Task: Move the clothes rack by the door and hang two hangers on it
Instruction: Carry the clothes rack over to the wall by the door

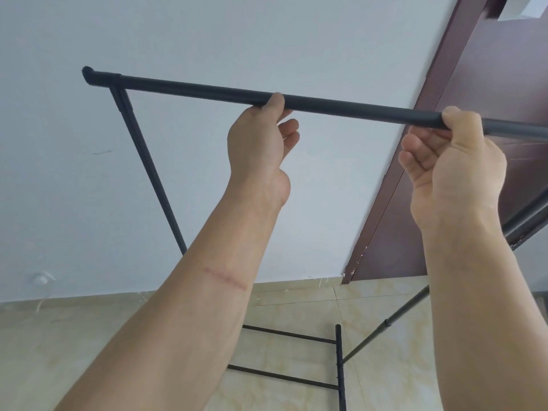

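A black metal clothes rack (192, 88) stands in front of me, its top bar running from upper left to the right edge. My left hand (261, 137) grips the top bar near its middle, thumb on top and fingers curled under. Farther right, my right hand (447, 161) holds the same bar the same way. The rack's left upright slants down behind my left forearm. Its base rails (296, 336) rest on the floor between my arms. A dark brown door (486, 84) is directly behind the rack's right half. No hangers are in view.
A plain white wall (178, 40) fills the left and middle background. The floor is beige marble-look tile (385, 336). A small white fitting (40, 279) sits low on the wall at the left. The door frame's bottom corner (347, 275) is chipped.
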